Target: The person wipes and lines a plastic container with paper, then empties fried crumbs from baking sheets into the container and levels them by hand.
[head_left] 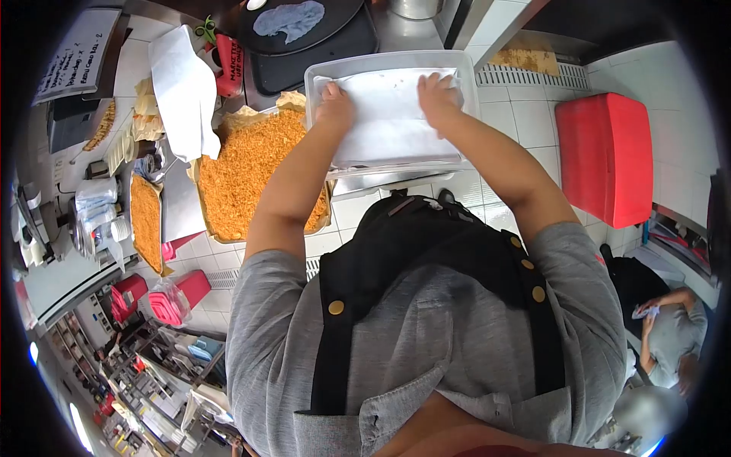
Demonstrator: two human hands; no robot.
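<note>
A clear plastic tub [467,84] sits on the counter edge in front of me, lined with white paper [384,110]. Inside its left side, my left hand [333,109] rests on the paper, fingers bent and a little apart. On the right, my right hand [440,99] lies on the same paper with its fingers spread. Neither hand holds anything. Left of the tub is a large tray of orange crumbly food [247,167] on brown parchment, partly hidden by my left forearm.
Beyond the large tray lies a white cloth or paper [183,87]. A narrower food tray [145,221] is at the far left. Dark round pans [304,57] stand behind the tub. A red bin [605,160] is on the right; another person [674,335] is at lower right.
</note>
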